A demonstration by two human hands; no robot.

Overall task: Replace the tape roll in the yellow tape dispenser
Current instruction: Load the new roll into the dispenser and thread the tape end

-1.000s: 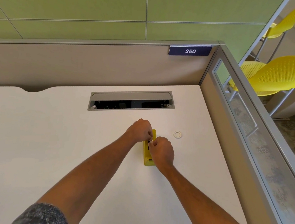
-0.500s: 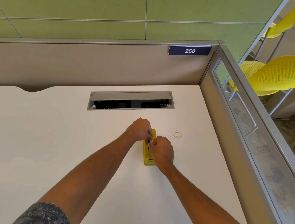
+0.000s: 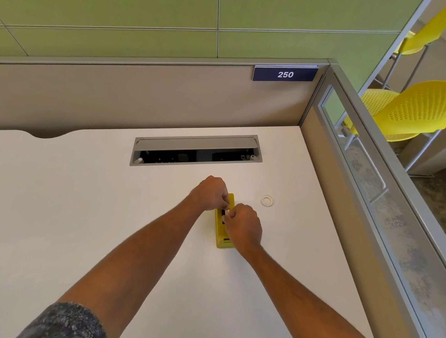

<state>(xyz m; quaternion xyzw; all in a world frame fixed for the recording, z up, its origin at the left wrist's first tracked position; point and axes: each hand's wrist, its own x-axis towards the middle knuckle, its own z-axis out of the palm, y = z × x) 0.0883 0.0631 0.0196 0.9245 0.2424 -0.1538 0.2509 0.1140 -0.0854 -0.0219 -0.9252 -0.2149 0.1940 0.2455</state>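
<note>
You are working on a white desk (image 3: 78, 210), toward its far right corner, where the beige back partition (image 3: 142, 97) is meeting the glazed side partition (image 3: 363, 181). Wide bare desktop is lying open to your left and toward you; on the right there is less room before the side partition. The open cable tray (image 3: 196, 150) is sitting beyond your hands, apart from them. The yellow tape dispenser (image 3: 223, 231) is lying on the desk under both hands, its long axis running away from you, almost straight toward the cable tray; its near end is showing below your right wrist, its far end is peeking out beyond your knuckles. Your left hand (image 3: 210, 194) is curling over the far part of the dispenser, fingers pinched together at its top. Your right hand (image 3: 242, 225) is curling over the middle, fingertips meeting the left ones (what they are pinching is too small to tell). A small white ring (image 3: 266, 200) is lying flat just right of the dispenser, touching nothing.
</note>
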